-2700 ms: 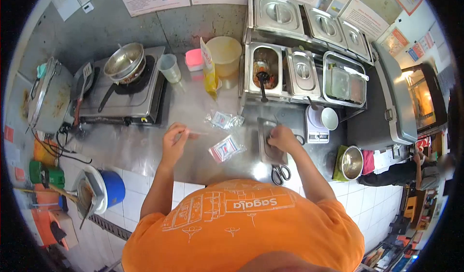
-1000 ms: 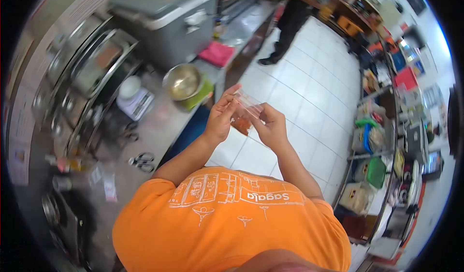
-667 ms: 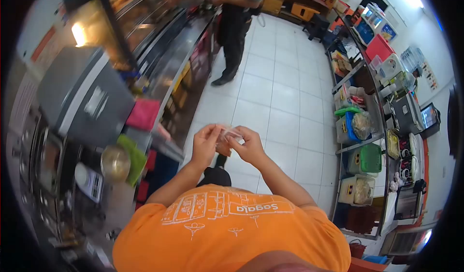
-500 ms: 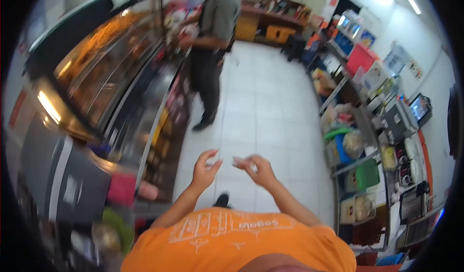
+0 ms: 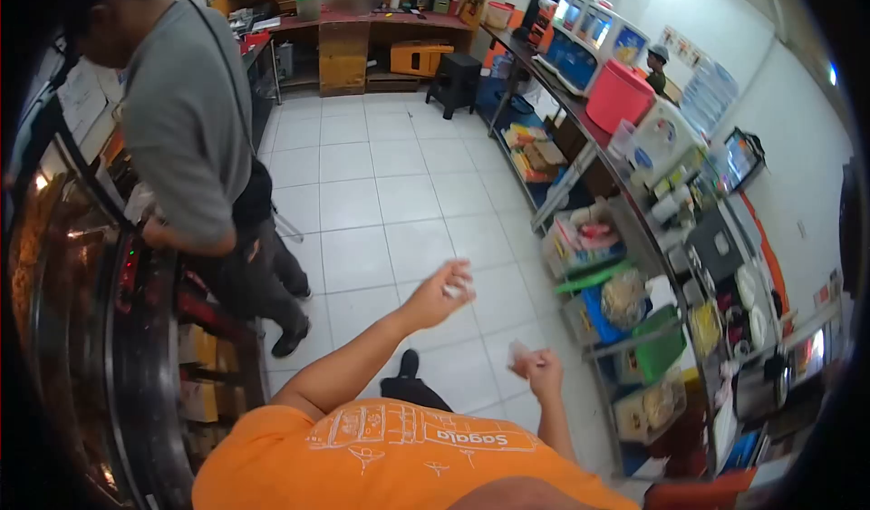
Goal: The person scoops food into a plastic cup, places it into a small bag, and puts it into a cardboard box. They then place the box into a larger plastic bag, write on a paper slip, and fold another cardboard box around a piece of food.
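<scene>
My left hand (image 5: 441, 295) is held out in front of my orange shirt (image 5: 426, 442), over the tiled floor. Its fingers are loosely bent and apart, with a pale gap showing between them and nothing plainly held. Lower and to the right is my right hand (image 5: 541, 371), its fingers partly curled. A pale smear at its fingertips is too blurred to tell whether it is moving fingers or a small thing. Neither hand touches the shelves or the counter. The right hand is nearer to the shelf with the green lid (image 5: 660, 345).
A person in a grey shirt (image 5: 186, 120) stands at the left by a dark counter (image 5: 140, 365). On the right, a long rack carries a red container (image 5: 619, 93), several bins and a bagged item (image 5: 625, 299). A black stool (image 5: 452, 84) stands farther back on the white tiles (image 5: 412, 197).
My view has moved forward and turned right; the person in grey now appears closer at the left. My hands have moved apart, the left now higher than the right.
</scene>
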A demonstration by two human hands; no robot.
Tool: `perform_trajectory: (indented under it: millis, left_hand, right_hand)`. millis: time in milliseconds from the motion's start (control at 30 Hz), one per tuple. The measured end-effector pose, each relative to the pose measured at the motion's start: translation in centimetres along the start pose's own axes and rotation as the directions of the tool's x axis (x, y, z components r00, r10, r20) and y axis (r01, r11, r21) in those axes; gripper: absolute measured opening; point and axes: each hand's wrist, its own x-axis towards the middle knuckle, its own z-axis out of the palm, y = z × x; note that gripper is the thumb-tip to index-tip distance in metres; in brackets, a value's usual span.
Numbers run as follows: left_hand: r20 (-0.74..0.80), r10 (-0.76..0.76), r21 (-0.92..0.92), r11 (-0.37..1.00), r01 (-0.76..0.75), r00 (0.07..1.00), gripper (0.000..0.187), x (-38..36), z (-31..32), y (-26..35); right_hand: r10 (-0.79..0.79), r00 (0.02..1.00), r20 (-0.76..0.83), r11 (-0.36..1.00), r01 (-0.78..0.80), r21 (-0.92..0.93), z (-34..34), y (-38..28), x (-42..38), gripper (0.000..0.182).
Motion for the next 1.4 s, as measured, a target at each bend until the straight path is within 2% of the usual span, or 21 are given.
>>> perform_trajectory:
  millis: [33, 100, 133, 200, 333, 400, 433, 500, 533, 567, 667, 733, 833, 867, 900, 1033, 1100, 1133, 1200, 1267, 1400]
  left_hand:
    - [0.13, -0.062, 0.061, 0.997, 0.054, 0.99, 0.052, 2.8, -1.2, -1.8]
    - [0.334, -0.202, 0.095, 0.979, 0.18, 0.921, 0.051, 7.8, -4.1, -8.7]
    - [0.274, -0.205, 0.094, 0.978, 0.186, 0.94, 0.051, 10.5, -6.9, -9.1]
    - [0.172, -0.237, 0.318, 0.932, 0.174, 0.956, 0.048, 13.3, -11.1, -9.9]
    - [-0.195, -0.153, 0.274, 0.94, 0.204, 0.969, 0.035, 22.8, -23.0, -9.3]
    - [-0.432, -0.139, 0.072, 0.98, 0.187, 0.891, 0.022, 27.5, -29.4, -9.3]
    - [-0.458, -0.136, 0.069, 0.98, 0.187, 0.878, 0.022, 29.6, -32.4, -9.7]
    - [-0.496, -0.05, 0.08, 0.991, 0.103, 0.867, 0.014, 34.6, -38.3, -10.4]
    - [-0.477, -0.019, 0.074, 0.995, 0.061, 0.879, 0.013, 37.3, -41.5, -11.7]
    - [-0.452, -0.089, -0.065, 0.996, 0.066, 0.887, 0.013, 40.0, -44.1, -12.8]
    - [-0.362, -0.108, -0.096, 0.992, 0.078, 0.926, 0.011, 48.6, -51.4, -13.2]
    - [-0.211, 0.012, 0.255, 0.966, 0.044, 0.977, 0.012, 54.9, -56.1, -13.2]
    - [-0.227, 0.005, 0.238, 0.97, 0.05, 0.974, 0.013, 63.1, -63.2, -14.2]
    - [-0.256, -0.026, 0.065, 0.997, 0.044, 0.966, 0.014, 65.7, -66.0, -15.9]
    - [-0.263, -0.027, 0.074, 0.996, 0.049, 0.964, 0.014, 67.8, -69.3, -16.8]
    - [-0.461, 0.129, 0.317, 0.948, 0.027, 0.878, 0.013, 73.7, -83.7, -20.1]
    - [-0.7, -0.064, 0.08, 0.983, 0.167, 0.711, 0.012, 74.5, -90.5, -21.6]
    - [-0.724, -0.074, 0.08, 0.978, 0.19, 0.686, 0.012, 74.3, -93.9, -22.0]
    - [-0.879, -0.101, 0.002, 0.977, 0.214, 0.466, 0.012, 73.3, -100.1, -22.9]
    - [-0.938, -0.058, -0.048, 0.998, 0.037, 0.342, 0.014, 71.0, -105.8, -23.8]
    - [-0.996, -0.062, -0.075, 0.967, 0.245, -0.058, 0.017, 65.8, -115.3, -24.2]
  right_hand:
    - [0.163, 0.984, 0.076, 0.979, -0.171, 0.108, 0.5, -4.7, 2.7, 0.01]
    - [0.048, 0.98, 0.191, 0.959, -0.098, 0.264, 6.7, -3.0, 11.6, 0.011]
    - [0.003, 0.968, 0.251, 0.96, -0.073, 0.271, 9.3, -6.4, 16.1, 0.012]
    - [-0.097, 0.924, 0.369, 0.971, 0.007, 0.238, 13.9, -13.8, 23.5, 0.015]
    - [-0.38, 0.784, 0.491, 0.909, 0.218, 0.355, 25.1, -26.4, 38.5, 0.013]
    - [-0.639, 0.664, 0.389, 0.758, 0.457, 0.466, 30.0, -33.2, 44.3, 0.013]
    - [-0.652, 0.642, 0.404, 0.749, 0.464, 0.472, 32.7, -35.6, 46.9, 0.013]
    - [-0.495, 0.692, 0.526, 0.796, 0.119, 0.593, 37.5, -40.2, 52.3, 0.012]
    - [-0.506, 0.704, 0.499, 0.804, 0.173, 0.569, 40.0, -42.2, 55.2, 0.011]
    - [-0.508, 0.719, 0.474, 0.816, 0.225, 0.533, 41.5, -43.1, 57.8, 0.011]
    - [-0.39, 0.757, 0.524, 0.834, 0.049, 0.549, 44.7, -46.1, 65.8, 0.01]
    - [-0.351, 0.766, 0.539, 0.796, -0.06, 0.603, 46.8, -47.0, 71.2, 0.01]
    - [-0.354, 0.812, 0.463, 0.756, -0.043, 0.653, 50.2, -47.8, 80.0, 0.007]
    - [-0.276, 0.851, 0.447, 0.773, -0.079, 0.629, 51.0, -49.4, 82.4, 0.007]
    - [-0.2, 0.882, 0.427, 0.787, -0.115, 0.606, 52.6, -50.7, 85.0, 0.007]
    - [-0.262, 0.748, 0.609, 0.79, -0.196, 0.581, 65.7, -52.3, 99.1, 0.009]
    - [-0.259, 0.783, 0.566, 0.834, -0.114, 0.54, 74.1, -55.5, 104.5, 0.014]
    - [-0.288, 0.747, 0.599, 0.88, -0.041, 0.473, 77.4, -59.8, 106.4, 0.017]
    - [-0.411, 0.624, 0.665, 0.873, 0.061, 0.483, 84.6, -68.7, 109.0, 0.019]
    - [-0.592, 0.454, 0.666, 0.804, 0.278, 0.525, 91.0, -77.8, 110.5, 0.02]
    - [-0.688, 0.201, 0.698, 0.722, 0.293, 0.627, 104.0, -92.8, 111.2, 0.018]
